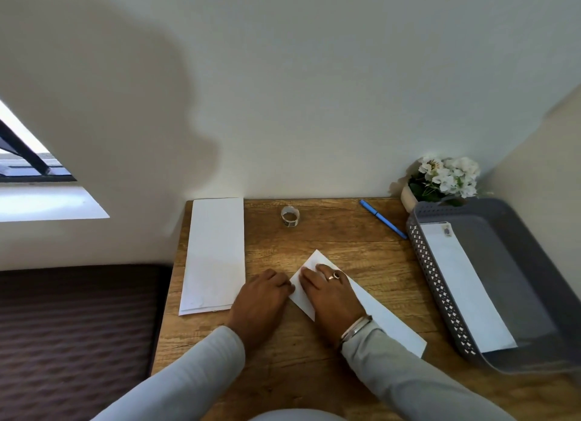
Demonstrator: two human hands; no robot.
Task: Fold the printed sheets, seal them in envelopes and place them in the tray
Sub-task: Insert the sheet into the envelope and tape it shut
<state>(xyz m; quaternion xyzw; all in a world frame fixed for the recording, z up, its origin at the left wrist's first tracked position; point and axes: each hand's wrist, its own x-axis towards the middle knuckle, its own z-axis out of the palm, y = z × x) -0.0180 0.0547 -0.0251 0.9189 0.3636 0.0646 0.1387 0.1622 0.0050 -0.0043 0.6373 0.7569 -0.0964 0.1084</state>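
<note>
Head view shows me both forearms reaching in over the desk (pixel 330 235). The right hand (pixel 331 295) lies flat, fingers nearly straight, pressing on one long white paper (pixel 382 317) set slantwise mid-desk. The left hand (pixel 261 296) sits at that paper's left corner, fingers bent, tips touching its edge; I cannot tell whether it pinches. I count one envelope (pixel 462 282) in the grey tray (pixel 423 257) at right, one pile of envelopes (pixel 215 254) at left, one tape roll (pixel 290 216), one pen (pixel 383 219).

In the low middle, the right hand (pixel 327 291) lay flat on a white paper (pixel 390 324). The left hand (pixel 261 298) touched its corner.
</note>
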